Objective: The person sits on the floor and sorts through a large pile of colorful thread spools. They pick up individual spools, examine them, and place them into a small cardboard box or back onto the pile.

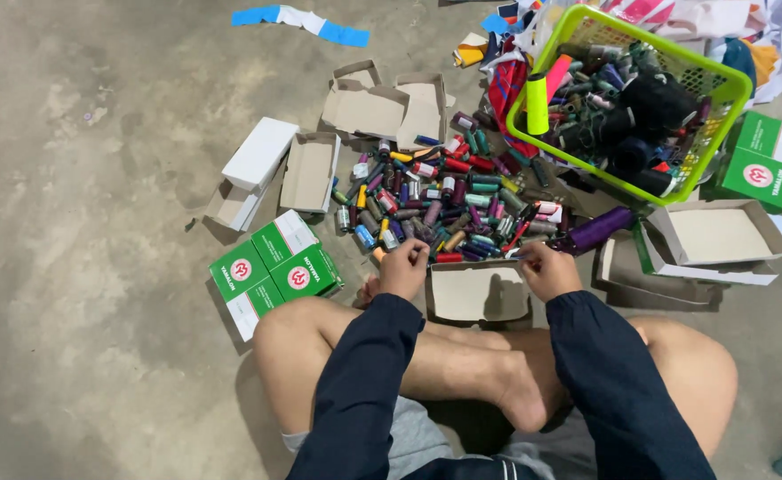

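Seated cross-legged on concrete floor. Left hand curled shut at near edge of thread spool pile; contents hidden. Right hand closed, fingertips pinching a small spool, just beside purple spool. Open cardboard box between hands. Green basket beyond pile.

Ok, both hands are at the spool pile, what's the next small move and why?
Probably drop the picked spools into the open empty cardboard box: it sits between the left hand and right hand, whose fingers are curled at the edge of the heap of small coloured thread spools.
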